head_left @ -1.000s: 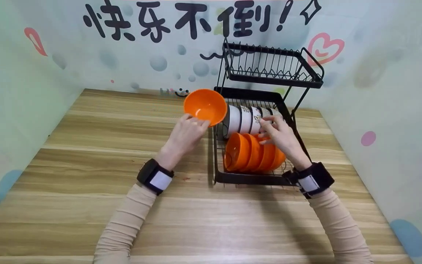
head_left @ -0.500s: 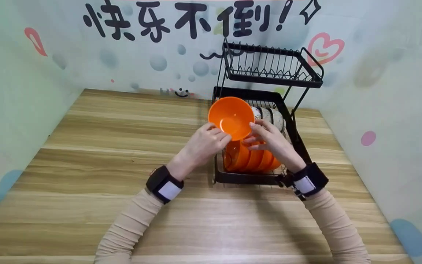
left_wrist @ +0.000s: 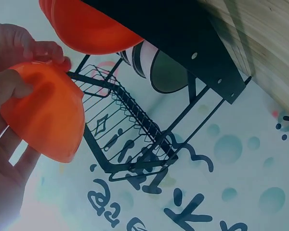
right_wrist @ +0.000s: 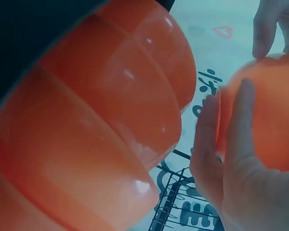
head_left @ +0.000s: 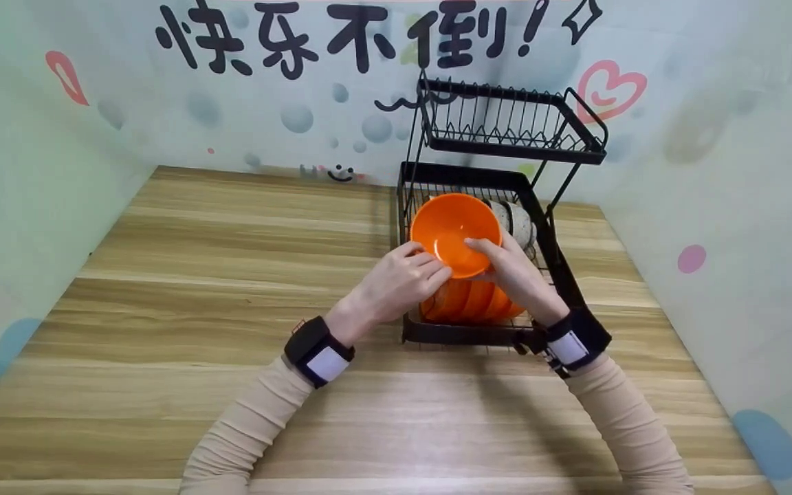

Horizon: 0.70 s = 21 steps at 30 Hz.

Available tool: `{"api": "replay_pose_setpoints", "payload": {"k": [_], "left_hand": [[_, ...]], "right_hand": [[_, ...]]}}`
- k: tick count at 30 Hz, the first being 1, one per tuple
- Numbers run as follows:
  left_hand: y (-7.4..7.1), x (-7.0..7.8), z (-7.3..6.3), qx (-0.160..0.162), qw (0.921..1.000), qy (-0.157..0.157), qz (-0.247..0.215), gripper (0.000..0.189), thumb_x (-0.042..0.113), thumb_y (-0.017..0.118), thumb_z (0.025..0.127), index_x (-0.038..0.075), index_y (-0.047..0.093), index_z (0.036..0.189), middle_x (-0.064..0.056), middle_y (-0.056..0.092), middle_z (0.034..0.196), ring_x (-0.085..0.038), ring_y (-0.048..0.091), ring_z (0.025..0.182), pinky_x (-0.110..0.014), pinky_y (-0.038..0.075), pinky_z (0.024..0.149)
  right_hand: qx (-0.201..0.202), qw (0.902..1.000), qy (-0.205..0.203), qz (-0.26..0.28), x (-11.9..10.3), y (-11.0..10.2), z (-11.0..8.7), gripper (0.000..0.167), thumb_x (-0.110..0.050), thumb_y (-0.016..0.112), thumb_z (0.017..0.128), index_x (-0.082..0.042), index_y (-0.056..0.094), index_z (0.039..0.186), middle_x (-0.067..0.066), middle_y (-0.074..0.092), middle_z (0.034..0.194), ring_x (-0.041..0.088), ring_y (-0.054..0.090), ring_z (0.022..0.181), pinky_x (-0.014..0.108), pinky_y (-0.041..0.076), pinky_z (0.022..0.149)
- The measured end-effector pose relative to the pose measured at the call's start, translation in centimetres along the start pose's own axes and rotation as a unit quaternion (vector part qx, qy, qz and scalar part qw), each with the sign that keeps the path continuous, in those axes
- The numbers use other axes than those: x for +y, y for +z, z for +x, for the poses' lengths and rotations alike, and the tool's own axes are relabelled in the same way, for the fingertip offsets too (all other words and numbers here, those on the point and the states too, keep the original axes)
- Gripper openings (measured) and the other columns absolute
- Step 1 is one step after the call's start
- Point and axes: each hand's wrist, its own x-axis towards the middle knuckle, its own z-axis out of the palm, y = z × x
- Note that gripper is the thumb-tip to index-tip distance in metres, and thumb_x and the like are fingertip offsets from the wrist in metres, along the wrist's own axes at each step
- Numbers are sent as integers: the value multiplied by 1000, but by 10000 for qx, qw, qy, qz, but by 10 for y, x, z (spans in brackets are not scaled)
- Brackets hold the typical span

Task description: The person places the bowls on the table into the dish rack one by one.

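An orange bowl [head_left: 456, 223] is held up above the lower tier of the black dish rack [head_left: 468, 335], its hollow side facing the head camera. My left hand [head_left: 406, 282] pinches the bowl's near left rim. From the right, my right hand [head_left: 523, 278] grips it, thumb inside and fingers behind the wall; the right wrist view shows those fingers [right_wrist: 243, 120] against the outside. Below the held bowl, several orange bowls [head_left: 475, 302] stand on edge in a row at the rack's front. Behind it is a row of patterned bowls [head_left: 521, 225], partly hidden.
The rack's upper tier [head_left: 513, 124] rises at the back, with thin wire dividers. A wood-grain table [head_left: 231, 275] carries the rack. Printed wall sheets [head_left: 286, 144] enclose the table behind and on both sides.
The orange bowl has moved right and nearer, from the rack's left side to above its lower tier. My right hand has come from the racked bowls and taken hold of it too.
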Motion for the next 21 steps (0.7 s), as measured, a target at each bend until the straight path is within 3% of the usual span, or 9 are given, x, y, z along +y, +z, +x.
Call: {"api": "replay_pose_setpoints", "payload": {"k": [7,13,18,21], "left_hand": [[0,2,2,174,9998,35,-27,16,12,58,93,13,68,104,2,73,99,-12,68,91,-25,51,84],[0,2,2,402,9990,-10,-206,20,12,55,94,13,69,108,1,73,104,-14,67,95,-25,52,85],[3,1,-1,613,9975,-199,-287,20,10,53,95,12,68,107,-1,71,107,-16,65,98,-25,53,83],[6,0,-3,603,9962,-504,-387,16,14,54,95,10,68,103,-2,71,103,-17,64,94,-25,53,77]], "right_hand": [[200,9997,-75,-97,-1,-5,-2,54,-13,43,95,-12,25,146,13,45,131,18,62,98,30,57,77],[438,9971,-104,-615,-3,-16,-6,47,-16,43,96,-11,32,141,13,54,119,16,66,90,32,58,76],[572,9946,-218,-842,-9,-30,-11,49,-17,42,96,-11,30,143,12,54,116,16,67,86,33,58,74],[666,9934,-251,-895,-14,-39,-15,49,-18,41,97,-11,29,144,11,52,117,16,66,87,34,58,75]]}}
